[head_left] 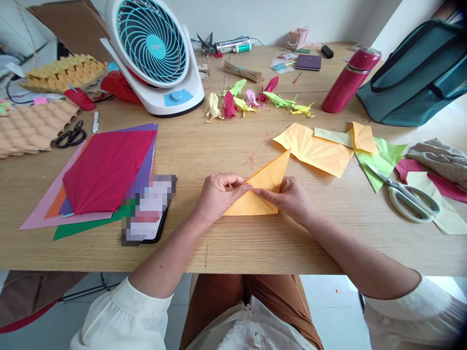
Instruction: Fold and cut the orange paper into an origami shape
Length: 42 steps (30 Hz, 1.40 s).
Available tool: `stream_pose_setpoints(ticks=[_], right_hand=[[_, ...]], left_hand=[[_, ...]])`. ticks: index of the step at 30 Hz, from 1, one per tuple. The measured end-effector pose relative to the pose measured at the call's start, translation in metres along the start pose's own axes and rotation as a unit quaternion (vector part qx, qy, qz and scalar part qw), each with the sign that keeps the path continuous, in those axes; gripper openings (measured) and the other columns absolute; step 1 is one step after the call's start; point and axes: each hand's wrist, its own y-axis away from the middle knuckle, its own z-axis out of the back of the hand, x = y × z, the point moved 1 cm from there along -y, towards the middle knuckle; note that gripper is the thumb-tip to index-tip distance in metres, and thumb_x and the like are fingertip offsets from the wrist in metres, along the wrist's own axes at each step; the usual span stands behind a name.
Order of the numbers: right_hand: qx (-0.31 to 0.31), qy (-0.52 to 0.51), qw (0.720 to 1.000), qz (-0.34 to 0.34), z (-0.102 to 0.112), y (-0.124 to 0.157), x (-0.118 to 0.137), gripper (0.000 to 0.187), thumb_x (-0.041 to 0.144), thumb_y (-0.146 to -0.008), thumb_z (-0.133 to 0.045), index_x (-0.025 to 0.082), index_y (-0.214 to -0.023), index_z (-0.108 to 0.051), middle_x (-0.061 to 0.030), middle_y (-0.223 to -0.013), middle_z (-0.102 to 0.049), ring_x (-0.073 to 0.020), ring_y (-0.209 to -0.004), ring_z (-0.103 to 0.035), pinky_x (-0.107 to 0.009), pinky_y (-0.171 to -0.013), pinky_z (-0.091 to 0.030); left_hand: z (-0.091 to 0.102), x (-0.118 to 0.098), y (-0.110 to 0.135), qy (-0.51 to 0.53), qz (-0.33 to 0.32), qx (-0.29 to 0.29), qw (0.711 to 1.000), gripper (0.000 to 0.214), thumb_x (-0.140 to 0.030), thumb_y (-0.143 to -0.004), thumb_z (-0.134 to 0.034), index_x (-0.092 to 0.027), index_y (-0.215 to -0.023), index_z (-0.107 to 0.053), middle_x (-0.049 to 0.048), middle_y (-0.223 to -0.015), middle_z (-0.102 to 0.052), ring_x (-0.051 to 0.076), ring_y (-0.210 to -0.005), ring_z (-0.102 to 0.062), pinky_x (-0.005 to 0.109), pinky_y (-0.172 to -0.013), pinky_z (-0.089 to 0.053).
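A folded sheet of orange paper (270,171) is held between my two hands over the near middle of the table, one pointed corner aimed up and away to the right. My left hand (223,194) pinches its left edge, with the thumb lying on the front face. On the other side my right hand (290,198) grips the right edge, its thumb reaching in until the two thumb tips almost meet. Most of my right fingers are hidden behind the paper. The lower part of the sheet (255,208) spreads out flat beneath my thumbs.
Left of my arms lie a phone (151,209) and stacked coloured papers (107,170). A fan (153,48) and several folded paper figures (251,99) stand farther back. To the right are creased orange paper (317,148), scissors (408,194), a pink bottle (350,80) and a teal bag (412,78).
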Motion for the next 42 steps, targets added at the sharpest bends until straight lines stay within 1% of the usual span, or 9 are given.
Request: stream_pose_setpoints(ticks=[7,20,22,24,27,29,34,38,42], right_hand=[[0.003,0.057,0.998,-0.001,-0.001,0.002,-0.002,0.038,0.047,-0.073,-0.086,0.017,-0.096,-0.079,-0.0097,-0.094,-0.081,-0.0262,-0.081,-0.077,-0.030,-0.061,-0.061],[0.008,0.124,0.992,-0.007,-0.006,0.006,0.003,0.039,0.051,-0.080,-0.079,0.018,-0.099,-0.074,-0.0087,-0.093,-0.078,-0.0235,-0.076,-0.073,-0.030,-0.058,-0.057],[0.026,0.110,0.993,0.022,0.000,0.004,0.008,0.039,0.053,-0.079,-0.080,0.020,-0.098,-0.072,-0.0065,-0.091,-0.076,-0.0226,-0.079,-0.072,-0.031,-0.063,-0.058],[-0.034,0.112,0.988,0.104,0.010,0.004,0.018,0.037,0.054,-0.082,-0.077,0.021,-0.100,-0.069,-0.0038,-0.089,-0.072,-0.0194,-0.078,-0.069,-0.030,-0.064,-0.056],[-0.243,0.185,0.913,0.270,0.026,0.017,0.033,0.025,0.045,-0.091,-0.070,0.024,-0.102,-0.065,-0.0022,-0.090,-0.066,-0.0157,-0.076,-0.063,-0.029,-0.066,-0.052],[-0.291,0.255,0.856,0.344,0.029,0.034,0.034,0.012,0.034,-0.096,-0.064,0.025,-0.104,-0.063,-0.0030,-0.092,-0.065,-0.0168,-0.080,-0.062,-0.033,-0.071,-0.051],[-0.114,0.487,0.760,0.416,0.014,0.075,0.012,0.019,0.012,-0.095,-0.059,0.022,-0.110,-0.064,-0.0063,-0.097,-0.069,-0.0204,-0.085,-0.063,-0.038,-0.075,-0.046],[-0.023,0.552,0.751,0.362,0.004,0.083,-0.002,0.021,0.015,-0.101,-0.053,0.020,-0.114,-0.068,-0.0087,-0.107,-0.073,-0.0203,-0.089,-0.063,-0.038,-0.079,-0.045],[0.000,0.584,0.727,0.362,0.004,0.082,-0.006,0.023,0.016,-0.102,-0.050,0.018,-0.111,-0.072,-0.0099,-0.108,-0.074,-0.0214,-0.091,-0.064,-0.038,-0.082,-0.046]], left_hand=[[0.003,0.001,-0.001,0.003,0.027,0.034,0.999,0.028,-0.037,-0.083,-0.070,-0.015,-0.066,-0.065,-0.0041,-0.062,-0.054,0.008,-0.060,-0.045,0.020,-0.055,-0.034],[0.006,0.006,-0.005,-0.011,0.025,0.101,0.994,0.033,-0.038,-0.090,-0.059,-0.016,-0.065,-0.058,-0.0042,-0.062,-0.045,0.010,-0.061,-0.041,0.023,-0.057,-0.031],[0.008,0.005,-0.005,-0.021,0.021,0.118,0.993,0.033,-0.037,-0.092,-0.056,-0.016,-0.067,-0.059,-0.0044,-0.062,-0.046,0.010,-0.060,-0.042,0.024,-0.058,-0.031],[0.008,0.005,-0.004,-0.050,0.025,0.138,0.989,0.029,-0.035,-0.094,-0.055,-0.016,-0.073,-0.063,-0.0035,-0.065,-0.053,0.011,-0.063,-0.047,0.025,-0.060,-0.033],[0.004,0.003,0.000,-0.170,-0.019,0.151,0.974,0.023,-0.028,-0.096,-0.057,-0.017,-0.079,-0.067,-0.0005,-0.076,-0.066,0.015,-0.074,-0.057,0.028,-0.068,-0.037],[-0.001,0.000,0.004,-0.270,-0.072,0.165,0.946,0.025,-0.027,-0.098,-0.056,-0.017,-0.077,-0.066,0.0012,-0.078,-0.068,0.018,-0.080,-0.059,0.032,-0.075,-0.037],[-0.019,-0.007,0.016,-0.388,-0.158,0.215,0.882,0.025,-0.028,-0.102,-0.051,-0.018,-0.086,-0.067,0.0055,-0.094,-0.068,0.024,-0.095,-0.058,0.041,-0.086,-0.035],[-0.029,-0.005,0.021,-0.398,-0.183,0.206,0.875,0.021,-0.034,-0.100,-0.056,-0.017,-0.090,-0.064,0.0085,-0.105,-0.064,0.024,-0.098,-0.056,0.042,-0.088,-0.035],[-0.035,-0.002,0.023,-0.406,-0.202,0.163,0.876,0.016,-0.031,-0.101,-0.056,-0.017,-0.095,-0.061,0.0084,-0.102,-0.062,0.025,-0.097,-0.055,0.040,-0.085,-0.039]])
